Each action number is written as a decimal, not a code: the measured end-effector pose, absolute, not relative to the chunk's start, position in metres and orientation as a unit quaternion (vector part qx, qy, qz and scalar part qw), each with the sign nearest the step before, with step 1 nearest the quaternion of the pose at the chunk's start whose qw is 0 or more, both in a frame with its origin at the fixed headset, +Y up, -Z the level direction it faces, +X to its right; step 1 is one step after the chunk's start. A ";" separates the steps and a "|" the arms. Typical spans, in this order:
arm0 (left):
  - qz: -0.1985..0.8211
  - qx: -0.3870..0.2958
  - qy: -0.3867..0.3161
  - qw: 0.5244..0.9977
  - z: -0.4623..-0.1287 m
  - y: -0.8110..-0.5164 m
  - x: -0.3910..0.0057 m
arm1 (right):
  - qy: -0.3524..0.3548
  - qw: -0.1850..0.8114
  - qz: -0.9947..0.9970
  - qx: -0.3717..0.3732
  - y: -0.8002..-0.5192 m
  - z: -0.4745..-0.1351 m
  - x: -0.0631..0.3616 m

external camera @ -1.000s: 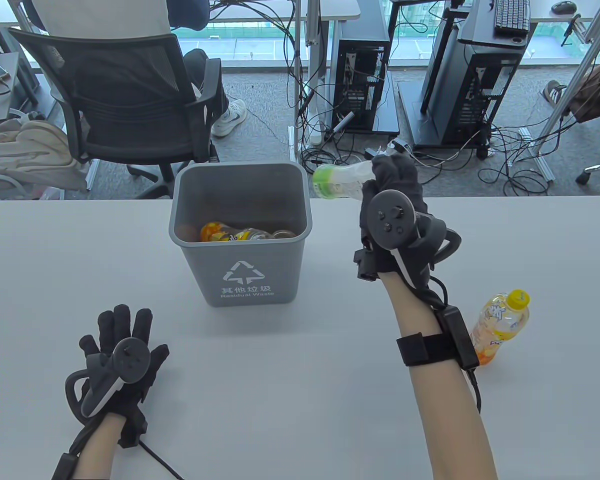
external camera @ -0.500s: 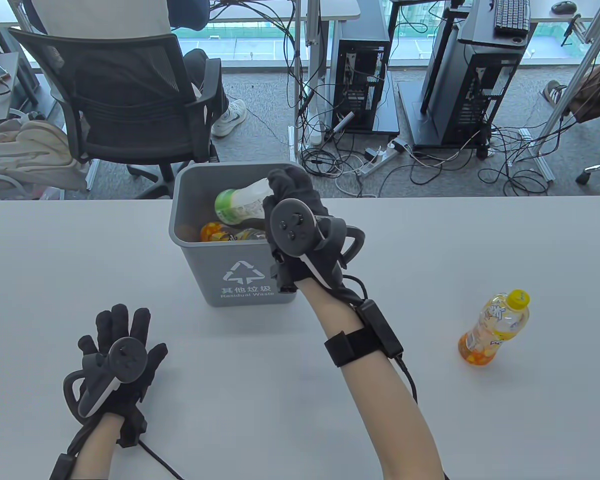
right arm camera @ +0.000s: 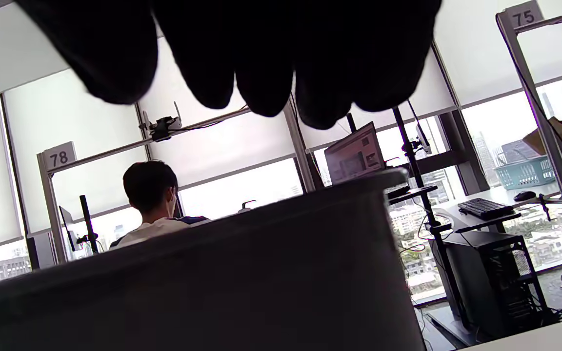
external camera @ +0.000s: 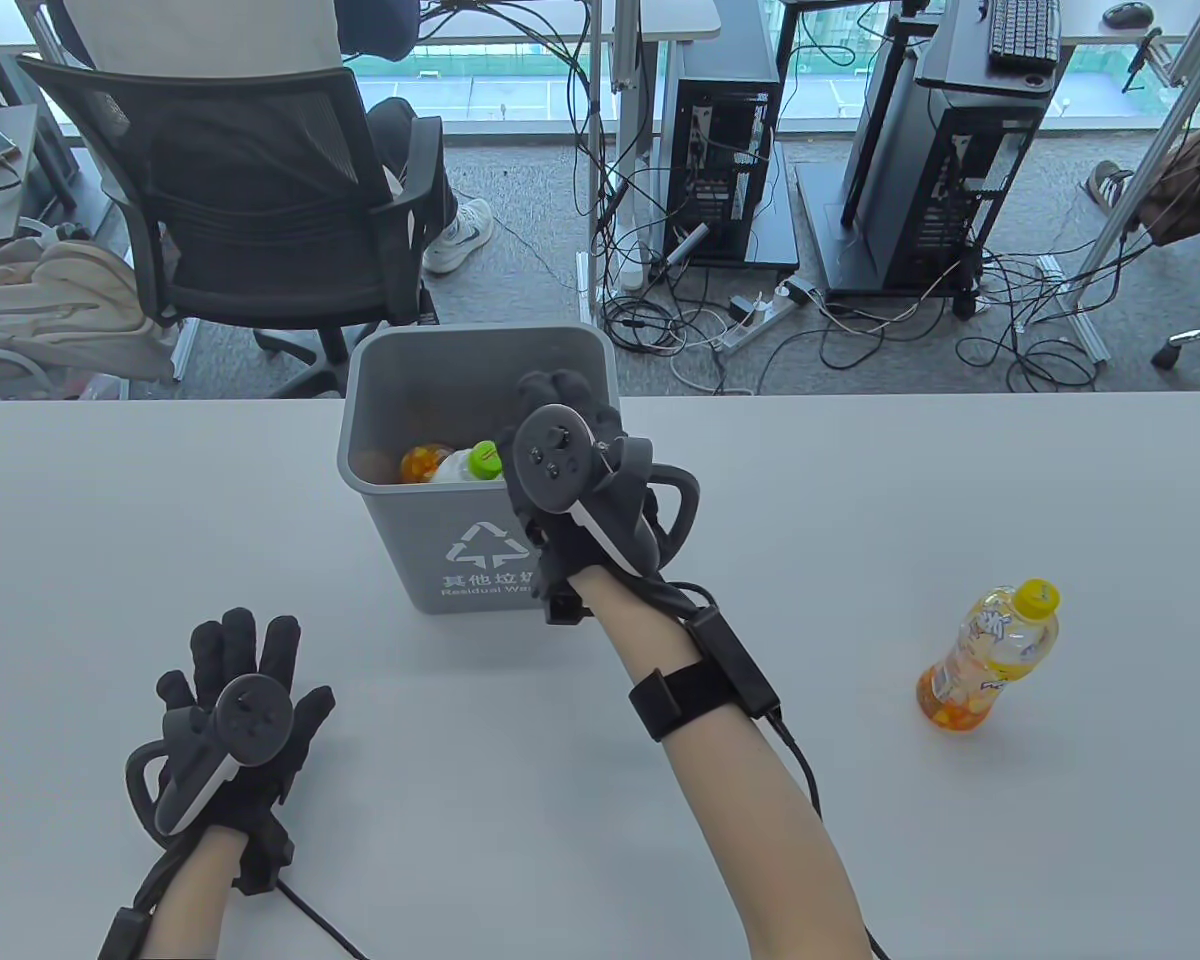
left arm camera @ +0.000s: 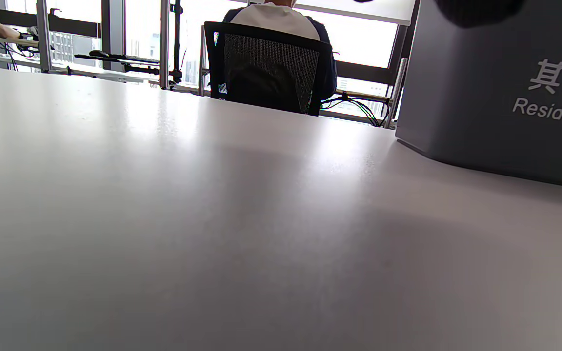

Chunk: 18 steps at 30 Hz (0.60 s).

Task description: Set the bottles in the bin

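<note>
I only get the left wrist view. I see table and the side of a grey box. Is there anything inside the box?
Observer: Yes. In the table view, the bin holds a green-capped bottle beside an orange bottle.
Operator: Where's the other hand?
Observer: The right hand is over the bin's front right corner. In the right wrist view its fingers hang with nothing in them.
Operator: Are any bottles not in yet?
Observer: One. A yellow-capped bottle stands on the table, far to the right of the bin.
</note>
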<state>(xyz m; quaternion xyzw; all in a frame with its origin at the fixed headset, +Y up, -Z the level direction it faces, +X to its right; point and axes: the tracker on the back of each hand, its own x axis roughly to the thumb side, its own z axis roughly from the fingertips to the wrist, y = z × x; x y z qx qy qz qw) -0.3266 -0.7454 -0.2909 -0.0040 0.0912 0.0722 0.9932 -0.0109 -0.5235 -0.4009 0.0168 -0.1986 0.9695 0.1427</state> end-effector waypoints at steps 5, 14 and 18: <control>0.071 -0.002 0.091 0.993 -0.290 -0.745 -0.326 | -0.206 0.059 0.975 -0.051 -0.514 -0.404 0.050; 0.068 -0.002 0.089 0.994 -0.291 -0.745 -0.326 | -0.112 -0.074 0.971 -0.198 -0.530 -0.398 0.187; 0.070 -0.002 0.090 0.994 -0.291 -0.745 -0.326 | -0.038 -0.095 0.964 -0.245 -0.542 -0.390 0.231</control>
